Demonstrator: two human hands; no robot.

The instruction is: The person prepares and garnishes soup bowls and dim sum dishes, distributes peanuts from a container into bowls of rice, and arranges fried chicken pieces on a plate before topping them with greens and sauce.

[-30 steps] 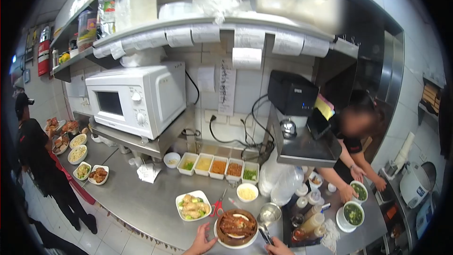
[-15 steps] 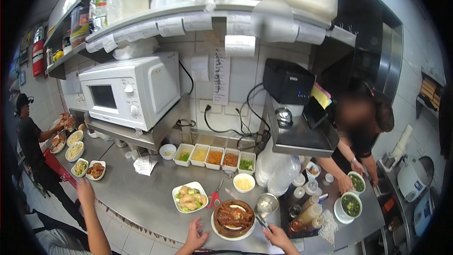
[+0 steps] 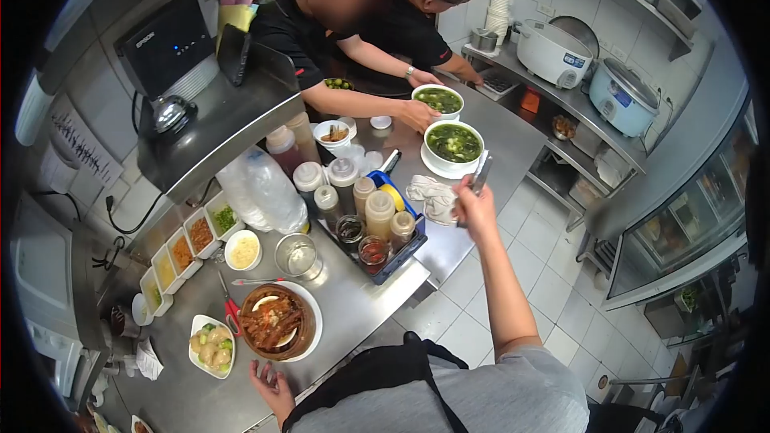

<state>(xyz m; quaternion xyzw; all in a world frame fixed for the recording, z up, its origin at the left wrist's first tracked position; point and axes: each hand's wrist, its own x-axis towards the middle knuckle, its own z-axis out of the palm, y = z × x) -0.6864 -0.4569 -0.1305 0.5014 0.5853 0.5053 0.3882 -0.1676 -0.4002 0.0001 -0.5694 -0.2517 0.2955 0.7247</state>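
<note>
My right hand (image 3: 476, 210) is raised at arm's length, closed around narrow metal tongs (image 3: 482, 175). Their tips point up beside the nearer white bowl of green soup (image 3: 454, 143); whether they touch it I cannot tell. My left hand (image 3: 273, 391) is low at the counter's front edge, fingers apart, holding nothing. Just above it stands a round bamboo steamer (image 3: 301, 329) with brown sauced food, on a white plate (image 3: 314, 342). To its left are a white dish of dumplings and greens (image 3: 212, 346) and red-handled scissors (image 3: 233, 313).
A co-worker's hands (image 3: 421, 115) reach to the soup bowls; another person (image 3: 429, 16) stands behind. A caddy of sauce bottles (image 3: 377, 216) and a white cloth (image 3: 433, 195) lie between me and them. A steel shelf (image 3: 241, 120) with a bell overhangs the counter. Rice cookers (image 3: 553, 52) stand at right.
My view has swung right and tilted. My right hand has moved from beside the steamer out toward the soup bowls, still holding the tongs. My left hand stays near the steamer.
</note>
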